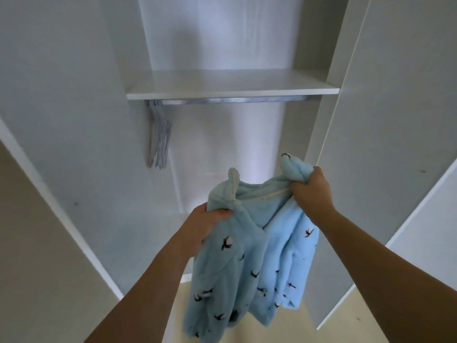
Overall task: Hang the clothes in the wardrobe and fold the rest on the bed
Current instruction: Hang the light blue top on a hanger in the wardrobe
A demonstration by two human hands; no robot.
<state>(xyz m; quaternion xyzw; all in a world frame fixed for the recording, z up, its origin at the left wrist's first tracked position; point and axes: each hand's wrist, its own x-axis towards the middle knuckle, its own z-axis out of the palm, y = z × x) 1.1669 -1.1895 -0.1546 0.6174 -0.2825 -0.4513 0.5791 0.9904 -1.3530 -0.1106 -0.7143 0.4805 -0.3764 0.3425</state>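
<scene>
A light blue fleece garment (252, 263) with small dark bird prints and cream trim hangs in front of the open white wardrobe (74, 120). My left hand (205, 224) grips its left shoulder, and my right hand (311, 189) grips its right shoulder, bunching the fabric. The garment hangs below the metal hanging rail (235, 101), which runs under a white shelf (232, 91). A bunch of grey hangers (159, 137) hangs at the rail's left end, left of and above the garment.
The wardrobe's doors stand open: one door (49, 231) at the left and another (395, 120) at the right. Pale wooden floor (296, 328) shows below the garment.
</scene>
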